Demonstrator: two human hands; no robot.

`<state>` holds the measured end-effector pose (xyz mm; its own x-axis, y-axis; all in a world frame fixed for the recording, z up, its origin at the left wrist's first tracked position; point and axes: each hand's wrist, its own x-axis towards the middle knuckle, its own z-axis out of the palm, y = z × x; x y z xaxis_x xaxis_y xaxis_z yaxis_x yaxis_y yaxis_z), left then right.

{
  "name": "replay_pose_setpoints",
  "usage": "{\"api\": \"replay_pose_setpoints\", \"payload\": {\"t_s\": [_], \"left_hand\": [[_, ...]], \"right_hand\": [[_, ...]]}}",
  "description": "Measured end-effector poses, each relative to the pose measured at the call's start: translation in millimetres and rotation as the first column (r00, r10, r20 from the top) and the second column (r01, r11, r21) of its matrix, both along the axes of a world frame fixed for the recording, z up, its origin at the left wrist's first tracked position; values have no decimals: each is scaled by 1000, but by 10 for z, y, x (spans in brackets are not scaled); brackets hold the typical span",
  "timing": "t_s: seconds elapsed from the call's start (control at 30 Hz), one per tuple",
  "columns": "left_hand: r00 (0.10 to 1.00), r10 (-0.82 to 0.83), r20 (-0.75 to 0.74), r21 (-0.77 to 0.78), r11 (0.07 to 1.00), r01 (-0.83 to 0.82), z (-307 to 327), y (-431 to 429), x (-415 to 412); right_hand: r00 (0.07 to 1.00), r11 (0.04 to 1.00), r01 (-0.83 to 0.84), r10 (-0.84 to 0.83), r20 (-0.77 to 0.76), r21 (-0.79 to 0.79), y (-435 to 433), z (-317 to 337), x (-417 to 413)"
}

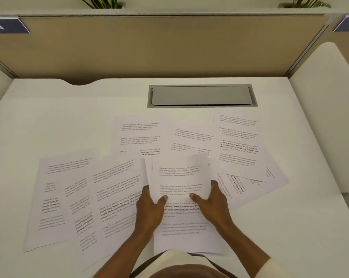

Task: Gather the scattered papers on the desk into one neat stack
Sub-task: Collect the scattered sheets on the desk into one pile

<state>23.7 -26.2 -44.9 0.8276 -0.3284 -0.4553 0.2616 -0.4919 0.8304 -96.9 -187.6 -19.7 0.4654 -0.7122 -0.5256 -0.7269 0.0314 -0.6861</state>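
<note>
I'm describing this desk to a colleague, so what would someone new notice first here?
The left hand and right hand at front centre, pinching a printed sheet by its sides. Around it, other papers lie overlapping across the white desk, with a grey hatch set in behind them.

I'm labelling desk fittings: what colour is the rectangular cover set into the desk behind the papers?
Plain grey. The cover shows best in the head view.

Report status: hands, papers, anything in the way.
Left hand and right hand each pinch the white printed paper sheet at centre. Other white printed sheets scattered left, far, right; no stack yet. Nothing in the way; grey rectangular hatch lies beyond.
</note>
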Motion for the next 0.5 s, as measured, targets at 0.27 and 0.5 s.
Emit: {"api": "replay_pose_setpoints", "payload": {"t_s": [0.27, 0.5], "left_hand": [[995, -99, 12, -51, 994, 99, 48, -46, -13], [1000, 10, 4, -86, 996, -9, 24, 145, 153]], "right_hand": [[983, 966, 156, -171, -59, -205, -244, 16, -24], [960, 929, 165, -229, -163, -331, -836, 113, 361]]}}
